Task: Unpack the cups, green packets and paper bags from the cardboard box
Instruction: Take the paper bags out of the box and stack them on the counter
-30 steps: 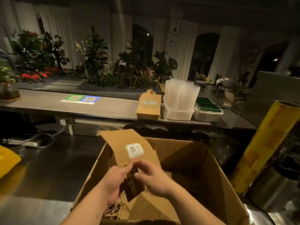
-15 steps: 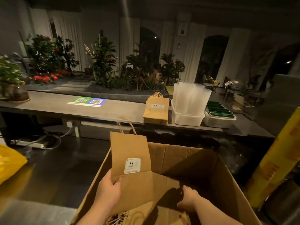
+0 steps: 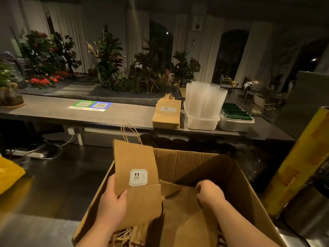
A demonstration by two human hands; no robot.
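Observation:
An open cardboard box stands right in front of me. My left hand grips a folded brown paper bag with a white "9.9" sticker, held upright above the box's left side, its twine handles on top. My right hand is inside the box and grips the top edge of another brown paper bag lying there. More bags with twine handles lie at the box bottom. On the far counter sit a stack of paper bags, clear cups in a white tub, and green packets in another tub.
The long grey counter carries a green and blue QR code sheet and a potted plant at the left. A yellow roll leans at the right beside a metal bin. A yellow bag lies at left. Plants line the background.
My left hand has lifted the stickered bag upright out of the box. My right hand let go of it, reached deeper into the box and took hold of another bag.

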